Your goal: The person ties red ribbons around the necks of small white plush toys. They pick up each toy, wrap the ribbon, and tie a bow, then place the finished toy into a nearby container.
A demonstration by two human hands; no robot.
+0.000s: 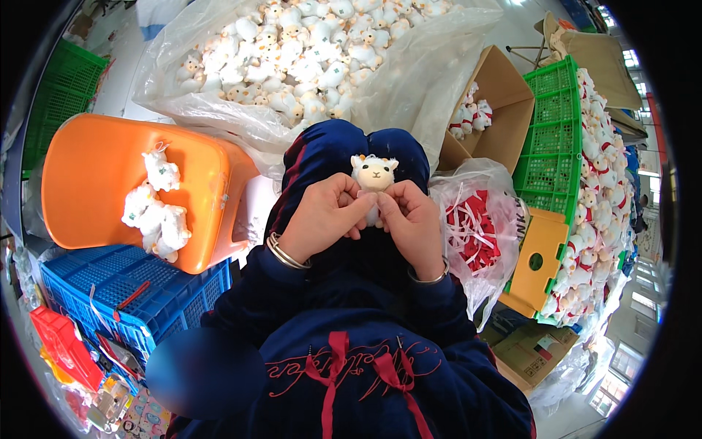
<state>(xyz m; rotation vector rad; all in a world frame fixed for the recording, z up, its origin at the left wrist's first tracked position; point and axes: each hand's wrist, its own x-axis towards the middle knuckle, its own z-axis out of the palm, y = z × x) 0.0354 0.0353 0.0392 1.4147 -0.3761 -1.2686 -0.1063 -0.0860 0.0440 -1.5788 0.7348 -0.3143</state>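
A small white plush sheep (pixel 374 173) with a cream face and little orange horns sits upright over my lap, facing me. Both hands meet at its neck. My left hand (pixel 327 216) pinches at the front just under the chin, thumb and forefinger together. From the other side my right hand (pixel 412 225) closes on the same spot, the thumb tips nearly touching. Whatever thin thing may lie between the fingertips cannot be made out. The fingers hide most of the toy's body; a bit of white shows below them.
An orange chair (pixel 88 183) at left bears several plush sheep. Ahead lies a big see-through bag (pixel 164 80) of them. To the right are a cardboard box (pixel 504 95), a bag of red-and-white strips (pixel 475 230) and a green crate (pixel 548 132). A blue crate (pixel 131 285) stands lower left.
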